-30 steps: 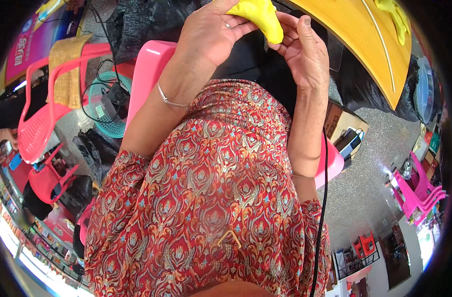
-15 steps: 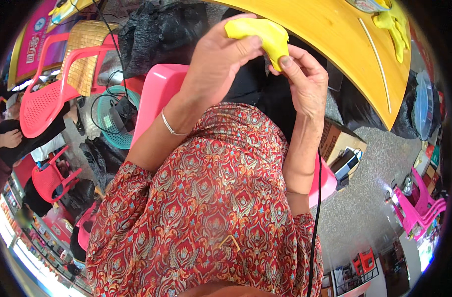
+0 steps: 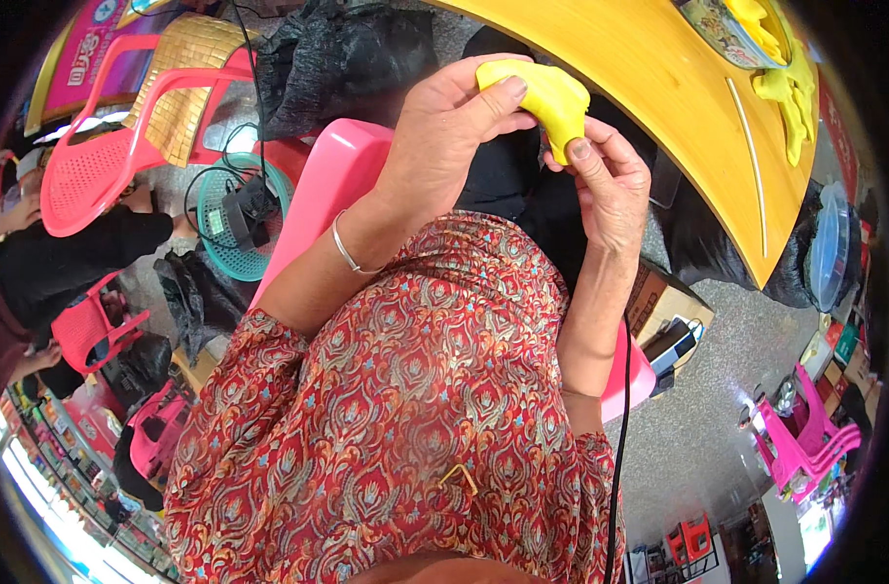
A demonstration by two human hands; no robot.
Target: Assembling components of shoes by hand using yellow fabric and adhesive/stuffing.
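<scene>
A small bent yellow piece point(image 3: 556, 99), smooth and soft-looking like a stuffed cloth shape, is held up between my hands near the table edge. My left hand point(image 3: 454, 122) pinches its wider upper-left end, thumb on top and fingers beneath. Its narrow lower end sits in a pinch between thumb and fingers of my right hand point(image 3: 612, 185). What lies on the piece's underside is hidden. On the yellow wooden table point(image 3: 649, 63), to the right, rest limp yellow pieces point(image 3: 791, 107) of similar colour and a thin pale stick point(image 3: 749, 161).
A patterned tin point(image 3: 719, 37) holding more yellow material stands at the table's far right. Left of me are a pink chair point(image 3: 99, 185), a teal basket point(image 3: 211, 219) with black cables, and black bags point(image 3: 342, 63). An open cardboard box point(image 3: 658, 307) sits on the floor at right.
The whole view has shifted slightly, with hands and yellow piece appearing a little further right and lower. Both hands keep their hold. At the left, a person's arm has moved.
</scene>
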